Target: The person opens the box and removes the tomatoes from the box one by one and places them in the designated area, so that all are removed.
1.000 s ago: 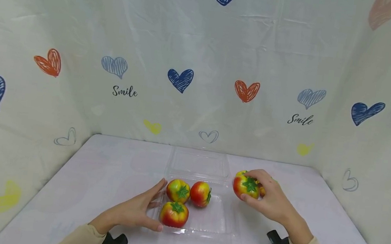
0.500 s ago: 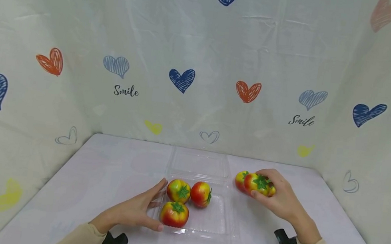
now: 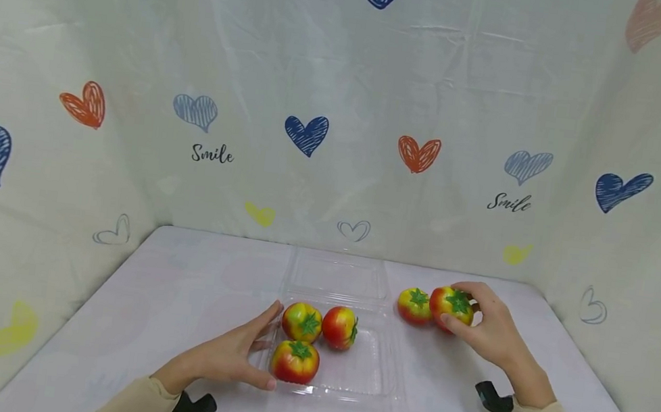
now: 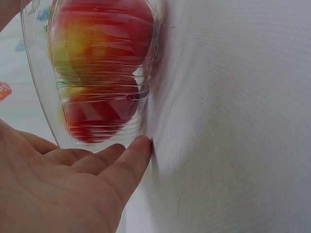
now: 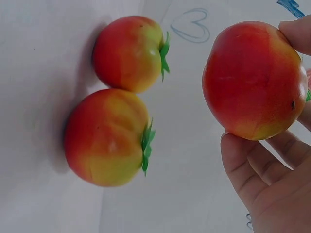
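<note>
My right hand [image 3: 491, 326] holds a red-and-yellow tomato [image 3: 448, 303] with a green leafy top, thumb and fingers around its sides. The right wrist view shows this held tomato [image 5: 252, 80] raised off the table, apart from two others, an upper tomato [image 5: 129, 53] and a lower tomato [image 5: 107, 138], which touch. In the head view one of these, the left tomato [image 3: 414, 306], shows; the held one hides the other. My left hand [image 3: 224, 355] lies by the left side of a clear plastic box [image 3: 370, 367], fingers extended. Three tomatoes [image 3: 295, 362] sit in the box's left and middle part.
The box's clear lid [image 3: 337, 277] lies folded back behind it on the white table [image 3: 213, 267]. A pale curtain [image 3: 358, 66] printed with hearts stands around the table's back and sides. Black wrist mounts [image 3: 194, 409] stick out at both sleeves.
My right hand has moved to the right with the tomato, uncovering the left tomato on the table behind it. The left hand and the box have stayed put.
</note>
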A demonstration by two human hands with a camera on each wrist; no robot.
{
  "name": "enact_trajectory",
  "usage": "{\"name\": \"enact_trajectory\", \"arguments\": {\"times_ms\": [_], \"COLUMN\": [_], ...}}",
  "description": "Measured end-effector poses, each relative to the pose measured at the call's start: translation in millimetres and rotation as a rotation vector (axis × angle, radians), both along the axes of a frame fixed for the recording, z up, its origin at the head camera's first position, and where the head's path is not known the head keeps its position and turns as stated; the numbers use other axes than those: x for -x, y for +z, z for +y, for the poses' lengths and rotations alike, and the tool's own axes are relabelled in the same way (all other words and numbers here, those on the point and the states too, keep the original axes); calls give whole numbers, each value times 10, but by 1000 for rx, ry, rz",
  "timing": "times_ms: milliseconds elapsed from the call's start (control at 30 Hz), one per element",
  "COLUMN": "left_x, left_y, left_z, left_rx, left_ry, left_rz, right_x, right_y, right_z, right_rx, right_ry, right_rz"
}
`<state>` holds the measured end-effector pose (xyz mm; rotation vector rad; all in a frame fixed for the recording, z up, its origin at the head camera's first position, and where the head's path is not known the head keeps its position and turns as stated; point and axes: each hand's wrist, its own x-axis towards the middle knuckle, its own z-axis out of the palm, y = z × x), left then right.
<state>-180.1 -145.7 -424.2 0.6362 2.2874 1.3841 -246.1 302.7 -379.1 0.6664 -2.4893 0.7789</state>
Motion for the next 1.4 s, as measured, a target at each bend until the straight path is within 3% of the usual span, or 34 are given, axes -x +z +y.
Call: {"name": "enact_trajectory", "arguments": {"times_ms": [500, 867, 1400], "left_x": [-4, 3, 13], "left_y": [-5, -16, -8], "left_z": [7, 2, 10], "left_rx": [9, 3, 24], "left_ry": [13, 6, 9], "left_rz": [-1, 0, 26], "right_x": [77, 98, 149], "right_y": [-64, -94, -130], "right_z": [184, 309, 555], "right_rx": [15, 81, 70], "right_ry": [-90, -149, -280], "right_rz": [-47, 13, -100]}}
